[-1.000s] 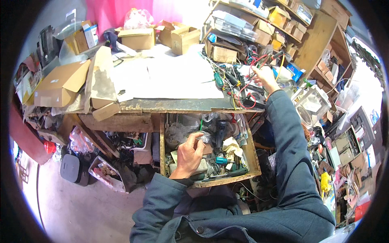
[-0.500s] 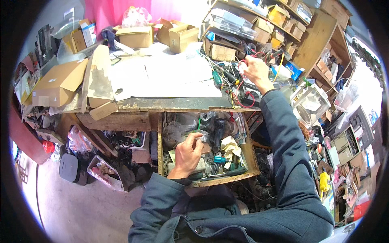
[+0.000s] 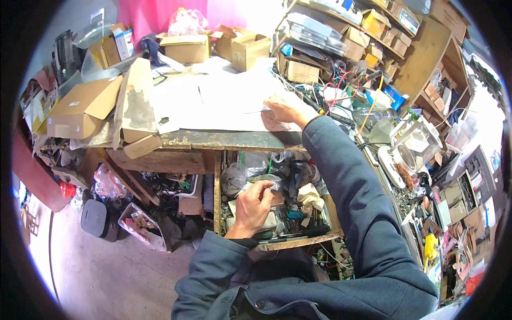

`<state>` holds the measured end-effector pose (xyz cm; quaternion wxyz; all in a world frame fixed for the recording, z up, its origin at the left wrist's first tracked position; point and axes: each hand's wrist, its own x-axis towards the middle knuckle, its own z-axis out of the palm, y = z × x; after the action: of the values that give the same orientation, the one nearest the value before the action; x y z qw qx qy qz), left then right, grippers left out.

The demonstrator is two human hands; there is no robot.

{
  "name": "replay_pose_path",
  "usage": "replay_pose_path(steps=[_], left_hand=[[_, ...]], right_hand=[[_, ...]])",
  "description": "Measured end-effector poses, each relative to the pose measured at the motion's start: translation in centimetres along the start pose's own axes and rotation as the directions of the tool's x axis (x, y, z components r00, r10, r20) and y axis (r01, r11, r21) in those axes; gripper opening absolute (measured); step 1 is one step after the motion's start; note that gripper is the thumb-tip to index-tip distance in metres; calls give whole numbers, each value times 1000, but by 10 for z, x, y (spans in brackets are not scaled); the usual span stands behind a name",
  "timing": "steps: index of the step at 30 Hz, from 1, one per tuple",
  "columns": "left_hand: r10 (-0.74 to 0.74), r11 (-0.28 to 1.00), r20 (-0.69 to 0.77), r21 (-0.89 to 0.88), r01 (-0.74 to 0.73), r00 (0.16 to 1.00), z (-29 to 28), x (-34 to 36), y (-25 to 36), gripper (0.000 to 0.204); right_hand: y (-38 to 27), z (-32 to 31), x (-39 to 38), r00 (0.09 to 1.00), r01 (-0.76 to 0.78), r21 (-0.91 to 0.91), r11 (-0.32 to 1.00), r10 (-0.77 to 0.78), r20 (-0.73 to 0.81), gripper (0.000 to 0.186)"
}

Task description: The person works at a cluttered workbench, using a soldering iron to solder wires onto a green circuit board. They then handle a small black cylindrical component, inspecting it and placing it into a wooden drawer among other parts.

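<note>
Leftward across the table (image 3: pixel 224 140) has come the right hand (image 3: pixel 285 109), now flat on white paper (image 3: pixel 234 98); left hand (image 3: pixel 255 205) pinches a clear plastic bag (image 3: pixel 264 180) over the open drawer (image 3: pixel 298 240), sorting seemingly unfinished.

Worn wooden counter (image 3: pixel 224 140): rough, matt, paint flaked along its front edge. White paper sheets (image 3: pixel 224 98) on top, matt, creased. Brown cardboard boxes (image 3: pixel 80 106): dull, scuffed. Open wooden drawer (image 3: pixel 298 241), raw splintery rim. Small clear plastic bag (image 3: pixel 264 180) in the left hand (image 3: pixel 253 205), glossy and crinkled. Dark blue cloth jacket sleeve (image 3: pixel 346 186), matt weave. Grey concrete floor (image 3: pixel 101 272), smooth, dull.
</note>
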<state>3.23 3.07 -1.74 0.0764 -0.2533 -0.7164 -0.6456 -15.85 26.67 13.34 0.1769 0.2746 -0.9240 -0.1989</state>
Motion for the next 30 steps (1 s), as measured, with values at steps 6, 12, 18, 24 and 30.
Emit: replay_pose_path(steps=[6, 12, 18, 24, 30], left_hand=[[12, 1000, 5, -2, -12, 1000, -2, 0, 3, 16], [44, 999, 19, 16, -44, 999, -2, 1, 6, 16], [3, 1000, 37, 25, -4, 999, -4, 1, 7, 16], [8, 1000, 42, 5, -8, 999, -3, 1, 5, 16], [14, 1000, 24, -6, -14, 1000, -4, 0, 7, 16]], right_hand=[[-6, 19, 22, 999, 39, -152, 988, -34, 35, 12], [-1, 23, 27, 991, -72, -58, 996, 64, -119, 10], [5, -30, 41, 930, -282, 130, 951, 304, -206, 16], [-2, -43, 49, 920, -314, 258, 914, 360, -155, 19], [-19, -45, 51, 931, -184, 215, 959, 240, -274, 18]])
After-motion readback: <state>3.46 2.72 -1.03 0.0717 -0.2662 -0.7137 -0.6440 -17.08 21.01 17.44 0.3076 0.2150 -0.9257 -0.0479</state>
